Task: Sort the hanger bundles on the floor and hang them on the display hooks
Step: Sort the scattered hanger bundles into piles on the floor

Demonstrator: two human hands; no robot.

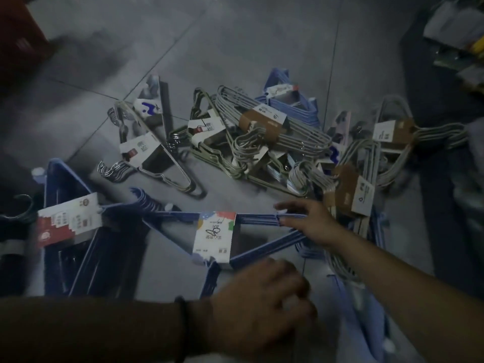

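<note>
Single view, head-worn, wide-angle. The camera sits above the person and faces forward and steeply down onto the tiled floor (235,35).

Both forearms enter from the bottom edge. The left hand (262,305) is low centre, large and blurred, very near the lens. The right hand (311,224) is farther out and grips the end of the blue hanger bundle (214,237) in the lower middle.

The mixed hanger bundles (262,127) lie across mid-frame, farther off. A stocked shelf (458,35) cuts into the top right corner, out of focus. The frame's edges are dark.
</note>
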